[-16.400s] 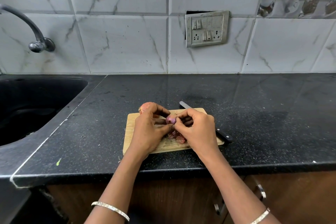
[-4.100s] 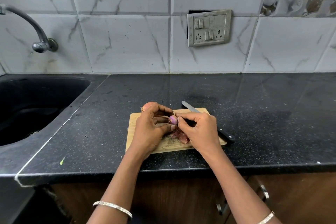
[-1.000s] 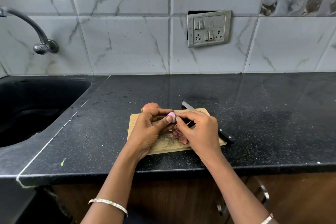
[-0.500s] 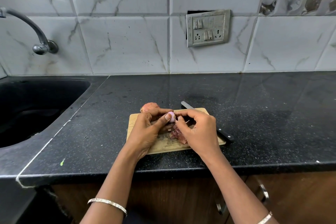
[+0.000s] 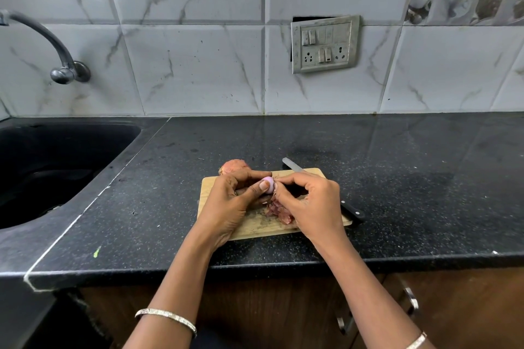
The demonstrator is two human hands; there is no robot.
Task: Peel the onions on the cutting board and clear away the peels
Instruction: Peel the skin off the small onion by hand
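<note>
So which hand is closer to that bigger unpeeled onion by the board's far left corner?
Left. The left hand sits just in front of the unpeeled onion, holding the small onion; the right hand is farther off to the right, pinching at that small onion.

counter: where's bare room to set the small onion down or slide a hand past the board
Widest bare patch: counter right of the knife. Also bare between sink and cutting board, and behind the board to the wall. Crowded: the board, with left hand and right hand on the small onion, peels beneath, unpeeled onion at its far left corner.
</note>
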